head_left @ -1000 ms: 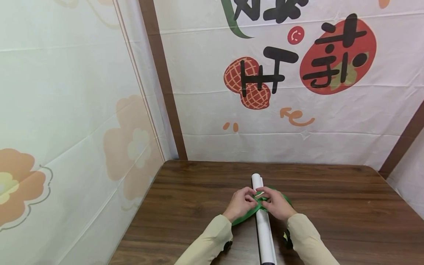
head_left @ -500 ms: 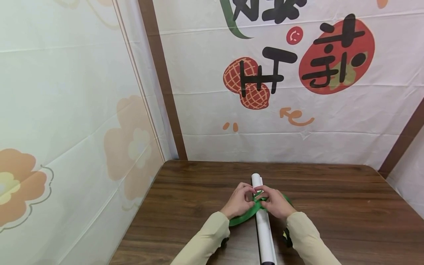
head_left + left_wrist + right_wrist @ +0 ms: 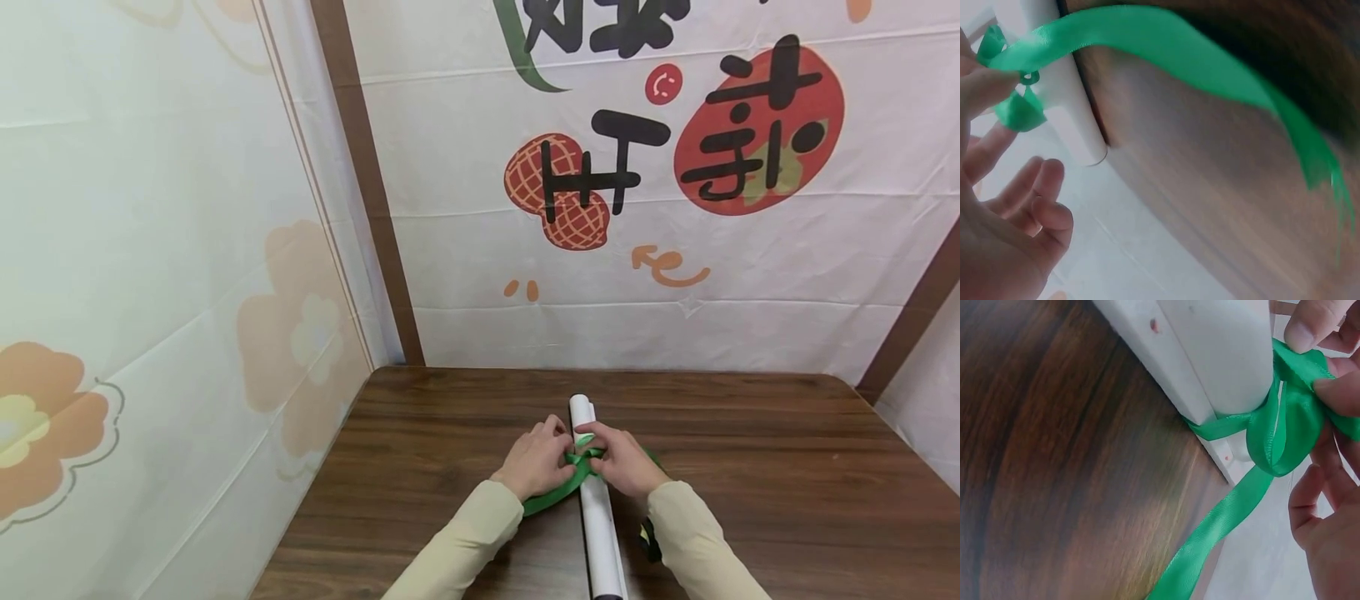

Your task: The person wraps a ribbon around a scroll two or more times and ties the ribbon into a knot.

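A white rolled sheet [image 3: 597, 525] lies lengthwise on the table with a green ribbon [image 3: 555, 497] wrapped round its middle. Over the wrap, my left hand [image 3: 534, 460] pinches the ribbon between thumb and finger from the left side. My right hand [image 3: 628, 463] pinches a loop of it from the right. In the right wrist view, the ribbon loop [image 3: 1297, 434] stands out from the roll, and fingertips of both hands meet around it. One ribbon tail [image 3: 1210, 75] hangs in an arc with a frayed end in the left wrist view. The knot itself is partly behind the fingers.
The brown wood-grain table [image 3: 787, 467] extends on both sides of the roll. A white printed cloth [image 3: 465, 333] hangs behind its far edge, and another cloth [image 3: 187, 375] hangs along the left. A dark item [image 3: 649, 540] shows beneath the right sleeve.
My left hand has shifted slightly, its fingers drawing back from the right hand's fingertips. The right hand stays nearly in place at the ribbon, and the roll has not moved.
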The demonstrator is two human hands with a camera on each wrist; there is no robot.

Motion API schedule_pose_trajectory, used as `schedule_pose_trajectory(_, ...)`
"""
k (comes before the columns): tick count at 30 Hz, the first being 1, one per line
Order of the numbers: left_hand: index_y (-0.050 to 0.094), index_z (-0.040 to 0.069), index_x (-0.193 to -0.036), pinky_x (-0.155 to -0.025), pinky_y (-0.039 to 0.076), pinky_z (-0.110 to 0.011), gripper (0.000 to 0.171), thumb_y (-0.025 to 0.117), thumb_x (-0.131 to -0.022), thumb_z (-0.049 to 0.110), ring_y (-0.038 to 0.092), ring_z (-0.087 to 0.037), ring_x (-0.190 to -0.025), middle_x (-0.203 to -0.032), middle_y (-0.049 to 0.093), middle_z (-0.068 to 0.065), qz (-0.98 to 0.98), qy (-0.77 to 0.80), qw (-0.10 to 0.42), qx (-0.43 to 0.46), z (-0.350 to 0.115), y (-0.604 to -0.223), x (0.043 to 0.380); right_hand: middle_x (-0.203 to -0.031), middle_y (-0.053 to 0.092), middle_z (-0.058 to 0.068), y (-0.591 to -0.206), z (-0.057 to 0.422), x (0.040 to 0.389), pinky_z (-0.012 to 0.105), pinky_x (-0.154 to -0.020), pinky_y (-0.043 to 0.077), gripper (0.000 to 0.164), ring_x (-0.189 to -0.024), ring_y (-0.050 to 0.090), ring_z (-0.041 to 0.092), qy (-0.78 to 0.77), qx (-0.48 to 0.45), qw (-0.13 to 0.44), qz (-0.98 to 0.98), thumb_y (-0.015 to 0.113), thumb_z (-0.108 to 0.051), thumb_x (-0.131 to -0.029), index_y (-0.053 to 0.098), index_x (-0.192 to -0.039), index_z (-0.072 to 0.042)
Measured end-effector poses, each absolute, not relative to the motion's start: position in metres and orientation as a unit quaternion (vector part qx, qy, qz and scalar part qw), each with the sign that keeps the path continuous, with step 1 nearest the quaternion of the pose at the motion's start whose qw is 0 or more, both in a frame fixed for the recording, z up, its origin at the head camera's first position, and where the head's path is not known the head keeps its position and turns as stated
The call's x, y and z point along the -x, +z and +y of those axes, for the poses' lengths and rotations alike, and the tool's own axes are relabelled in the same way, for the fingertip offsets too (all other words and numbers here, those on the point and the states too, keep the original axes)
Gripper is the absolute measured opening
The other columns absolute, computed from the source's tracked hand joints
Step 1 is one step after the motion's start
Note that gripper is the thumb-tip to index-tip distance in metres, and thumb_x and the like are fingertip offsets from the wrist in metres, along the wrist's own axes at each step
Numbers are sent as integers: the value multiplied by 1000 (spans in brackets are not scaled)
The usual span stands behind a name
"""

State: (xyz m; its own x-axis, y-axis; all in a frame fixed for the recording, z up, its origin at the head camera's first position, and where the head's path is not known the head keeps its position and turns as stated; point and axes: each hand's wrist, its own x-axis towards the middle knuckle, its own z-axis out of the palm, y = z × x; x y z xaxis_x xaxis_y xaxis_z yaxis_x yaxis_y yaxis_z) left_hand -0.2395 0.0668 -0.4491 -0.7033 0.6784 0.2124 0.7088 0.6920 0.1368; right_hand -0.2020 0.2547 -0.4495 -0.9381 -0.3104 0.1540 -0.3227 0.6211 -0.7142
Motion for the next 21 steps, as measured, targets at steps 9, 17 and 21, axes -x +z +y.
schedule_pose_trajectory(9,66,18,-81,-70,50,-29,16,64,-87,33,57,-19,-90,-103,59,-2,-926,-43,69,369,60,-438,234,-101,73,14,-448,254,202,23,-62,44,37,-70,56,9,383,-147,32,-912,59,6,-86,59,-123,0)
schedule_pose_trajectory(17,63,15,-69,-58,45,-27,23,67,-85,32,54,-16,-75,-86,54,-1,-930,-17,66,360,53,-424,226,-96,72,9,-449,254,203,24,-63,45,35,-69,56,9,360,-123,48,-924,59,5,-85,62,-120,-1)
schedule_pose_trajectory(21,61,15,-63,-57,44,-26,28,67,-86,31,53,-15,-73,-86,53,0,-932,1,50,359,50,-417,222,-94,72,6,-450,255,203,24,-63,46,33,-69,56,7,347,-118,63,-928,59,5,-85,64,-117,-2)
